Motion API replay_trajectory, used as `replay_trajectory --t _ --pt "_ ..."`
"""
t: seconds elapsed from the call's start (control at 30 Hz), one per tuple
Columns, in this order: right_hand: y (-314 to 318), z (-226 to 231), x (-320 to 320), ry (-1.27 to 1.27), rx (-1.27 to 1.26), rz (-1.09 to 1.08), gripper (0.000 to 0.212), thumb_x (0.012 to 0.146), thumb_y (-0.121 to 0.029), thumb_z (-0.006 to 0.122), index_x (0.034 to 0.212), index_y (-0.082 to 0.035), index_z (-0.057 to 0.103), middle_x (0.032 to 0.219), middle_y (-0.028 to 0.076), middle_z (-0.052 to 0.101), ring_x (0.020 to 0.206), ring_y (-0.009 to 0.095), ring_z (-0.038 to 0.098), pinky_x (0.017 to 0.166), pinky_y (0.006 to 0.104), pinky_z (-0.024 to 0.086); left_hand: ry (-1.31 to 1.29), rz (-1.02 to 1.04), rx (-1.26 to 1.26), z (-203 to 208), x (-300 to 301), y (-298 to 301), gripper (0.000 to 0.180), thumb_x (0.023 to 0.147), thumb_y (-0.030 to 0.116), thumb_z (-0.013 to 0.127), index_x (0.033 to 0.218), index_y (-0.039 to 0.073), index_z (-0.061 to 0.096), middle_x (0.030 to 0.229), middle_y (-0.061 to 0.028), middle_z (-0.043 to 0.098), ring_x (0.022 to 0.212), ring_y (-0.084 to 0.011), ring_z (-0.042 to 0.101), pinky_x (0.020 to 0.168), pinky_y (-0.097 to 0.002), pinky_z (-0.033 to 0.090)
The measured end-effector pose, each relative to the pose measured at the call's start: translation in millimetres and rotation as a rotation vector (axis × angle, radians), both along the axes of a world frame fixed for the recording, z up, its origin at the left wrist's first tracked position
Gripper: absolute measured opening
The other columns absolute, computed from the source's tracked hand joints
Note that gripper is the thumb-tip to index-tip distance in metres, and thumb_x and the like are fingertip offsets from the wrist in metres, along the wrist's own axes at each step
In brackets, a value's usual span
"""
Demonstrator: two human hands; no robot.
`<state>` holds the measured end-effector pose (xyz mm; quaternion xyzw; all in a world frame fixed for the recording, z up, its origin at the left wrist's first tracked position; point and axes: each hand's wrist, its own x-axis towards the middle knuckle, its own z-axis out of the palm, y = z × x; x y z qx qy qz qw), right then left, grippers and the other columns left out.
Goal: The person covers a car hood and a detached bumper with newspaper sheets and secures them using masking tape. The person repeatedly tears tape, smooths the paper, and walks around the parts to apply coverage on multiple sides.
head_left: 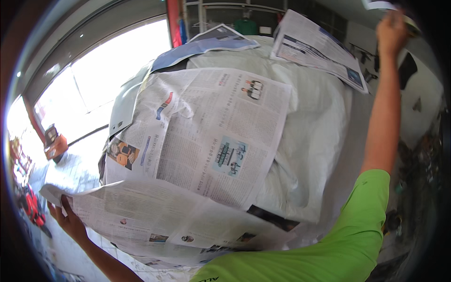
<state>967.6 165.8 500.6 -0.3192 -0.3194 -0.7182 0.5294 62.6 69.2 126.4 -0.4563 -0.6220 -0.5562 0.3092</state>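
My left hand point(70, 220) pinches the left edge of a newspaper sheet point(141, 214), which stretches across in front of me, near my body. My right hand point(392, 34) is raised high at the far right, closed around a pale, curved, roll-like thing point(381, 5) partly cut off by the frame's edge. Between my arms stands a bulky form under a whitish plastic cover point(305, 141). Another newspaper sheet point(211, 127) lies spread over its middle. Beyond it, a bluish printed sheet point(202, 47) and a tilted newspaper page point(319, 49) rest on the far side.
A grey panel point(126, 101) edges the covered form at the left. Behind it, a bright wide window point(103, 70) lets in strong light. An orange-brown box-like object point(56, 146) and a red machine point(31, 204) stand on the left floor. Dark tools point(364, 55) hang at the right wall.
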Motion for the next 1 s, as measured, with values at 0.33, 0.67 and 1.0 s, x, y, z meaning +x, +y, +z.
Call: replay_trajectory --t 0.33,0.67,1.0 --pt "270.2 -126.1 2.3 0.215 -1.149 0.191 0.021 0.082 -0.021 0.075 0.100 -0.010 0.077 0.103 0.017 0.075 0.101 0.034 0.071 0.091 0.0415 0.054 0.166 -0.110 -0.126 53.9 127.8 -67.8 0.033 0.090 0.036 0.069 0.109 0.010 0.062 0.155 -0.0155 0.047 0.142 -0.0355 0.041 0.115 -0.0485 0.031" --pt "180.8 -85.7 -79.0 0.035 -0.326 0.237 0.042 0.090 -0.047 0.073 0.108 -0.009 0.076 0.122 0.015 0.071 0.105 0.041 0.067 0.091 0.0462 0.052 0.244 -0.410 0.016 95.2 235.0 28.8 0.042 0.073 0.038 0.083 0.103 0.011 0.073 0.146 -0.0209 0.053 0.142 -0.0386 0.046 0.117 -0.0610 0.031" --pt "247.0 -165.5 -6.0 0.510 -1.527 -0.387 0.084 0.090 -0.066 0.062 0.151 -0.010 0.049 0.154 0.020 0.049 0.139 0.036 0.049 0.110 0.0495 0.044 0.327 -0.525 0.051 101.4 280.5 35.2 0.044 0.061 0.018 0.089 0.103 0.012 0.076 0.142 -0.0193 0.057 0.137 -0.0407 0.052 0.112 -0.0576 0.040"
